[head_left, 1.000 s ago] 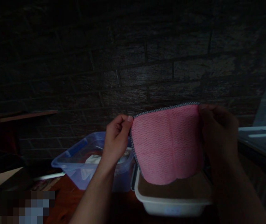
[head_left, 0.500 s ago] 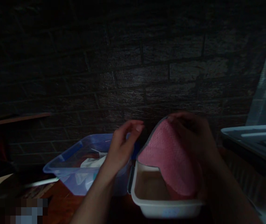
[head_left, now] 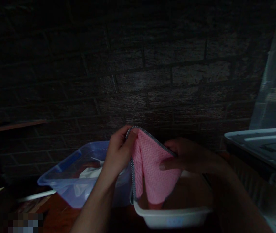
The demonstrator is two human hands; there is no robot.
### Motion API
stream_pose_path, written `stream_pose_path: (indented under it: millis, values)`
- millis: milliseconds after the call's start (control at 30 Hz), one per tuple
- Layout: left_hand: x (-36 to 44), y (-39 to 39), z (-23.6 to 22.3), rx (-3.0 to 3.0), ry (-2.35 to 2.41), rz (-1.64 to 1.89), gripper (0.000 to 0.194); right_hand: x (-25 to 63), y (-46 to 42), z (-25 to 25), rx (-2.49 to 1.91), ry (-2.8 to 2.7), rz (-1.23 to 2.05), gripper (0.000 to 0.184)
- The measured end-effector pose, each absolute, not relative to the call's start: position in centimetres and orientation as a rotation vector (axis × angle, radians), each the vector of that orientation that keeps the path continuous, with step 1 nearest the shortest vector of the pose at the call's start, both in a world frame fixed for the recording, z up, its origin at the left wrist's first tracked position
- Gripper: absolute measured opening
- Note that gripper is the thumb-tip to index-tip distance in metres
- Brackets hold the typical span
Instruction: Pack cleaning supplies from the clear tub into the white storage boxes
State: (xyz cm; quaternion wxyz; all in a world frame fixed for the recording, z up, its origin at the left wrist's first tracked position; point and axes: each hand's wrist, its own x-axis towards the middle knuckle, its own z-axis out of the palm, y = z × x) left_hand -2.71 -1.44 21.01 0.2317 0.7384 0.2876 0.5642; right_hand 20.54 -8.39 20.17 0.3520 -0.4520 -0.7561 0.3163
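Observation:
A pink textured cloth point(head_left: 156, 171) with a grey checked edging hangs between my two hands. My left hand point(head_left: 121, 147) pinches its upper left corner, thumb in front. My right hand point(head_left: 185, 155) grips its right edge, with the thumb across the front and the fingers behind the edging. Below the cloth stands a white plastic container point(head_left: 174, 215); the cloth's lower end hangs down inside its rim. Dim light and the cloth hide part of the container's inside.
To the left is a translucent purple-blue basin point(head_left: 67, 191) with white cloth-like items point(head_left: 90, 172) in it. A large lidded plastic box point(head_left: 264, 142) stands on the right. Behind everything rises a dark brick-patterned wall point(head_left: 138, 81). A reddish-brown wooden surface point(head_left: 58, 213) lies underneath.
My left hand has taken hold of the cloth's corner. My right hand has moved down to its right edge. The cloth has shifted left and hangs spread between both hands.

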Motion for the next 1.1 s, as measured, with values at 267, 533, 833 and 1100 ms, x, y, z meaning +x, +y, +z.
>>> stream_pose_path:
  millis: [267, 533, 833, 1100]
  values:
    - [-3.8, -0.6, 21.5, 2.006, 0.969, 1.774, 0.027, 21.6, -7.9, 20.6, -1.303, -1.794, 0.422, 0.029]
    - [-2.7, -2.1, 21.5, 2.131, 0.873, 1.818, 0.017, 19.6, -6.7, 18.7, -1.098, -1.896, 0.46, 0.067]
    - [-3.5, -1.6, 21.5, 1.98, 0.856, 1.987, 0.018, 20.4, -7.5, 18.7, -1.482, -2.086, 0.354, 0.011]
    - [-4.1, -0.7, 21.4, 1.867, 0.905, 2.035, 0.026, 21.6, -7.8, 21.2, -1.004, -1.379, 0.328, 0.012]
